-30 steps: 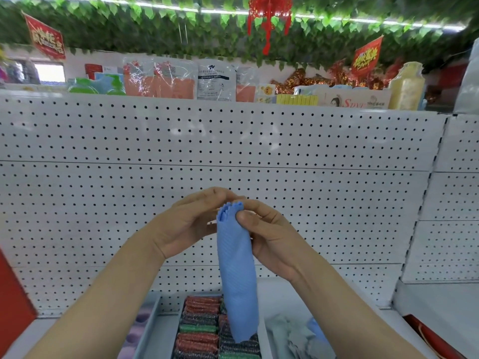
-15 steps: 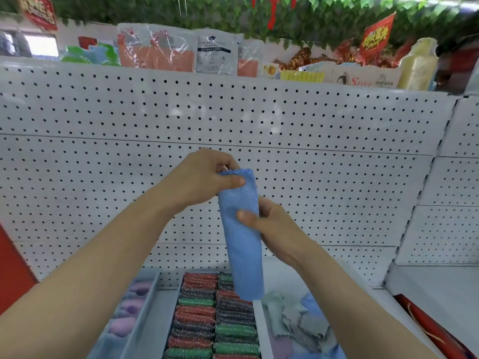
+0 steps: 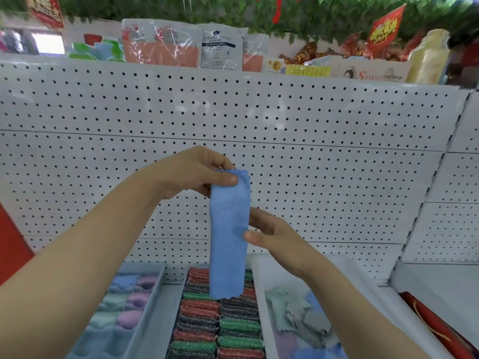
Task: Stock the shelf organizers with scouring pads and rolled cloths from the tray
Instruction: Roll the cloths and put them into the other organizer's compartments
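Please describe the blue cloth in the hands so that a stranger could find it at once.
In front of the white perforated back panel, the left hand pinches the top of a long blue textured cloth; the right hand touches its middle. Unlike the loose cloths in the white tray below, it hangs straight in the air.
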### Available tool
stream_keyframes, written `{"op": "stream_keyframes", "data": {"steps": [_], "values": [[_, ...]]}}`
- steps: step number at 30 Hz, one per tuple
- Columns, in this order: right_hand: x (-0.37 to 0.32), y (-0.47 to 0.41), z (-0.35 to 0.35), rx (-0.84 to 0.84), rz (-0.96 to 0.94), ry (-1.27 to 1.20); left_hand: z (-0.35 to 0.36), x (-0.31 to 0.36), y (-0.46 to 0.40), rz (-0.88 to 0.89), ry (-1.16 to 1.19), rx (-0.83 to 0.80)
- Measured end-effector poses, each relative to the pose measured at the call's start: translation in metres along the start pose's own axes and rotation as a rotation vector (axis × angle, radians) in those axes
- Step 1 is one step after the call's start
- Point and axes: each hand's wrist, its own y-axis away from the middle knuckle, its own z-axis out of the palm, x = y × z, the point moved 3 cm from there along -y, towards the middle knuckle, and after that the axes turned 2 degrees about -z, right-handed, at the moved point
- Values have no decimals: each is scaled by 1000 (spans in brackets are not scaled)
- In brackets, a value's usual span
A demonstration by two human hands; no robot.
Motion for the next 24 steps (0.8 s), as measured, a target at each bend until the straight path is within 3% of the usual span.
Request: {"op": "stream_keyframes", "data": {"steps": [5, 9, 11, 15, 17, 21, 24], "values": [[8, -6, 19, -110, 94, -72, -7, -15, -2, -28, 75, -13], [-9, 0, 24, -167, 55, -98, -19, -37, -1, -104, 127, 1], [-25, 1, 25, -154, -18, -40, -21, -47, 1, -144, 172, 7], [-52, 0, 18, 12, -254, 308, -14, -67, 3, -227, 296, -43], [-63, -2, 15, 32, -346, 315, -5, -82, 1, -268, 391, -93], [-80, -4, 16, 1, -340, -20, 25, -93, 1, -341, 689, -176], [-83, -9, 14, 157, -278, -181, 52, -93, 5, -362, 859, -213]]}}
